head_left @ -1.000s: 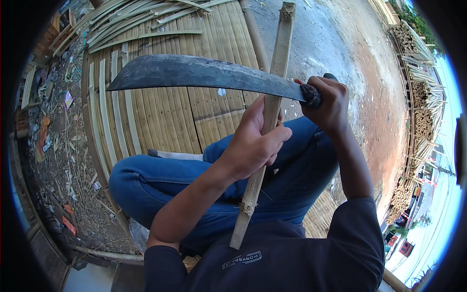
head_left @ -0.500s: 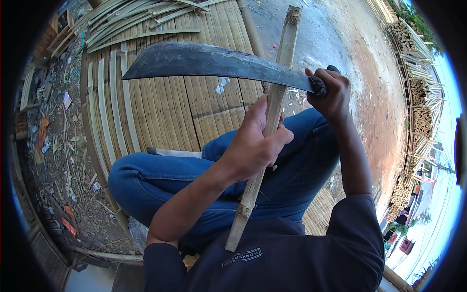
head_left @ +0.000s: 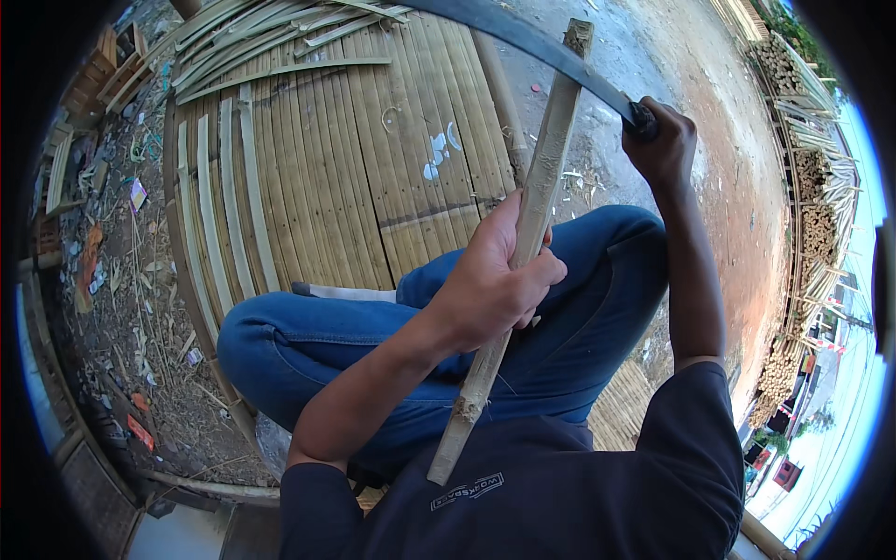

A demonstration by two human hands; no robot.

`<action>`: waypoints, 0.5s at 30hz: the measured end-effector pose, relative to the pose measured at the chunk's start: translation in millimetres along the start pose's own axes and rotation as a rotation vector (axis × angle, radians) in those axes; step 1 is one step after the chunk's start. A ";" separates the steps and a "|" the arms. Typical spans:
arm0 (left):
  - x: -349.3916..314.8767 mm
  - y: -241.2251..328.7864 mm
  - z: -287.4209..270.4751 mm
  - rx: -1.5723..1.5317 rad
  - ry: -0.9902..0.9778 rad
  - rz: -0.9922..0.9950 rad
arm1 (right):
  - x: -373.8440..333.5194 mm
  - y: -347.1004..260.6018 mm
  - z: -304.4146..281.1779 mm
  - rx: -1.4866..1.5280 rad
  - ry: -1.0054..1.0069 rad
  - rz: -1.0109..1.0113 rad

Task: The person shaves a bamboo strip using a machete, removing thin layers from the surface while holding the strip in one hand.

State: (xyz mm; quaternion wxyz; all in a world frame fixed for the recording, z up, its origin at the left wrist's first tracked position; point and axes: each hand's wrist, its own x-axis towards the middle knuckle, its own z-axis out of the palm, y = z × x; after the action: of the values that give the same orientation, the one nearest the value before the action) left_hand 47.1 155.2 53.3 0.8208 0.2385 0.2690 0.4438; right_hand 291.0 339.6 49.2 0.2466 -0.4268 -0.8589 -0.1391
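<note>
My left hand (head_left: 495,280) is wrapped round the middle of a split bamboo strip (head_left: 546,163). The strip slants from my chest up and away to the right, with a rough node near its lower end and another at its far tip. My right hand (head_left: 661,142) grips the dark handle of a machete (head_left: 523,37) with a long, dark curved blade. That blade crosses the strip near its far end and reaches out to the left, its tip cut off by the picture's upper edge. Whether blade and strip touch, I cannot tell.
I sit cross-legged in blue jeans (head_left: 308,327) on a bamboo-slat platform (head_left: 327,177). Long thin strips (head_left: 252,187) lie at its left, and a pile of strips (head_left: 252,42) at the back. Littered ground (head_left: 121,308) borders the left. Stacked bamboo (head_left: 817,201) lines the far right.
My right hand has moved outward and slightly up, carrying the machete farther along the strip toward its far end. My left hand keeps its hold on the strip.
</note>
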 end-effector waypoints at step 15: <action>11.5 4.2 -15.1 -0.298 -0.073 -0.123 | 17.1 -36.7 -11.9 0.325 0.072 0.128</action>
State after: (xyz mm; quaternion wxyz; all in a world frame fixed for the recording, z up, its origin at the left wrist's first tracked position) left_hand 40.0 169.4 42.1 0.8819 0.1132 0.1843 0.4189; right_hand 256.4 323.7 67.4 0.3514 -0.4301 -0.8316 0.0023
